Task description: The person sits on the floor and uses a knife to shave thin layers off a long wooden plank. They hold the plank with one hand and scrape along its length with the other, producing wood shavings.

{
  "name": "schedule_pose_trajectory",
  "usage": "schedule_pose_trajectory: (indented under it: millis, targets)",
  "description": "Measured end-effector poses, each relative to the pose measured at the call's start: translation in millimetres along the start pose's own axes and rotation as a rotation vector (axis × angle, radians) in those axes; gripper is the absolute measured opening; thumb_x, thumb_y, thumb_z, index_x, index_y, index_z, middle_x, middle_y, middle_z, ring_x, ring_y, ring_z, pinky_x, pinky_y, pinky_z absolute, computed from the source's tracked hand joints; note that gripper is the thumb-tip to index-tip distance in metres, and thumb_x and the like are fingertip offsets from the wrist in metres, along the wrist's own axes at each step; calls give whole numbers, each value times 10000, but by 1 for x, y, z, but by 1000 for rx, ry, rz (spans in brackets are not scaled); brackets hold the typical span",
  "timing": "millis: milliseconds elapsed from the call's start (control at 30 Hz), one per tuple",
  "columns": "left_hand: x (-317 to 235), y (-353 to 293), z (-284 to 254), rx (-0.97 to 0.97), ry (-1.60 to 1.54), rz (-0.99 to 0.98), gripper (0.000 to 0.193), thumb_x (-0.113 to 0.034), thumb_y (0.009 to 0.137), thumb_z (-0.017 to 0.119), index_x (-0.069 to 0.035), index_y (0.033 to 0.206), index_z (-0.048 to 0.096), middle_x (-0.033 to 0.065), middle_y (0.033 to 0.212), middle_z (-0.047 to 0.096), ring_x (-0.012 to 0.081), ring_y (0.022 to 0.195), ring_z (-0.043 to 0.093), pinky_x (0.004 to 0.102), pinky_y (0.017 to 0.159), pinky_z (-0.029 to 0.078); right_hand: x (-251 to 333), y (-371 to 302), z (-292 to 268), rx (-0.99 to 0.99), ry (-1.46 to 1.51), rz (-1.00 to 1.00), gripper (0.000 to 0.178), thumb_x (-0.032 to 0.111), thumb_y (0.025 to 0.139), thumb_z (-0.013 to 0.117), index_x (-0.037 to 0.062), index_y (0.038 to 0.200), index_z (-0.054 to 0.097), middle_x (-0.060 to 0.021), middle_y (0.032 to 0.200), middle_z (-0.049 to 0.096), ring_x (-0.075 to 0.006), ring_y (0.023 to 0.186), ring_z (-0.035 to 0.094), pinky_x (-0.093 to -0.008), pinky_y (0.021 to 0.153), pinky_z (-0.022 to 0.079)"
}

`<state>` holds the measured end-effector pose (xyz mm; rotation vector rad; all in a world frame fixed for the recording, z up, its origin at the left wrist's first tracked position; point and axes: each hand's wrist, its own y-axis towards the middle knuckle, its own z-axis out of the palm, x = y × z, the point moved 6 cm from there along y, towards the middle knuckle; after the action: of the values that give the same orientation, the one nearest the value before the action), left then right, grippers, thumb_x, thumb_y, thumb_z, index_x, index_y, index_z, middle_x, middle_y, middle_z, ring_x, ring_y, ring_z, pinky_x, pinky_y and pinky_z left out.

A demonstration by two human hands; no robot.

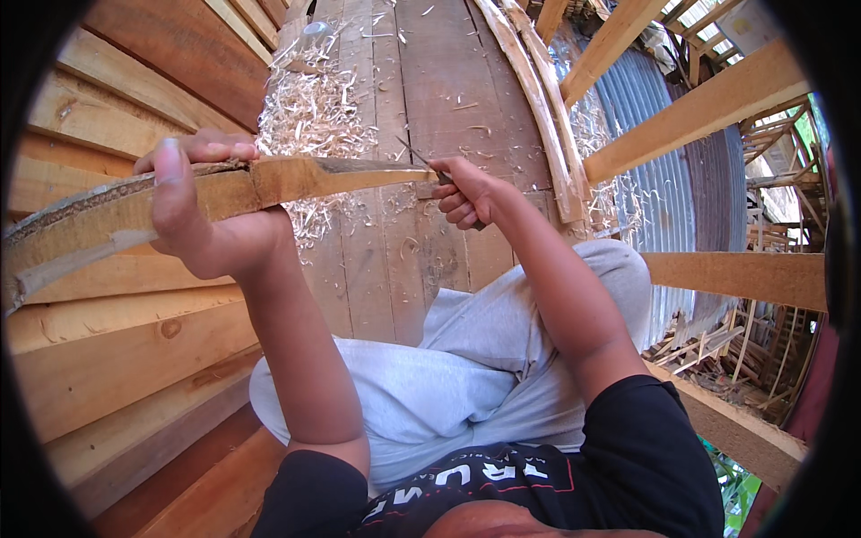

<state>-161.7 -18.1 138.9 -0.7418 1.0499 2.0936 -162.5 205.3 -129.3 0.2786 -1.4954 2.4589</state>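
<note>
A long, bent piece of wood (296, 182), pale yellow with a rough bark-like strip on its upper edge, spans from the far left to the middle, narrowing to a thin tip on the right. My left hand (199, 229) grips its thicker part, thumb on the near side and fingers over the far side. In my right hand (468, 193) is a knife (413, 151) with a dark handle, its thin blade pointing up and to the left. The blade is beside the wood's thin tip; whether they touch, I cannot tell.
Curled wood shavings (314, 121) lie heaped on the plank floor (448, 81) ahead. Stacked boards (134, 332) form the left side. Long pale strips (538, 108) lie to the right, near timber beams (700, 112) and corrugated metal sheets (668, 170). My legs (430, 377) are folded beneath my arms.
</note>
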Motion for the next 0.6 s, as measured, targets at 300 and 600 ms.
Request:
schedule_pose_trajectory:
  millis: [300, 600]
  targets:
    - [0, 0, 2, -26, -6, 14, 203, -259, 791, 562, -82, 732, 482, 52, 640, 497, 174, 588, 491, 318, 620, 425, 7, -2, -21, -393, -276, -135, 502, 540, 930, 358, 186, 585, 274, 73, 496, 202, -59, 392, 142, -269, 370, 88]
    - [0, 1, 3, -21, -9, 52, 216, -247, 785, 575, -61, 730, 478, 70, 609, 492, 177, 553, 493, 303, 583, 441, 6, -12, -17, -509, -425, -244, 278, 302, 900, 370, 119, 692, 383, 12, 536, 294, -102, 418, 244, -307, 380, 181]
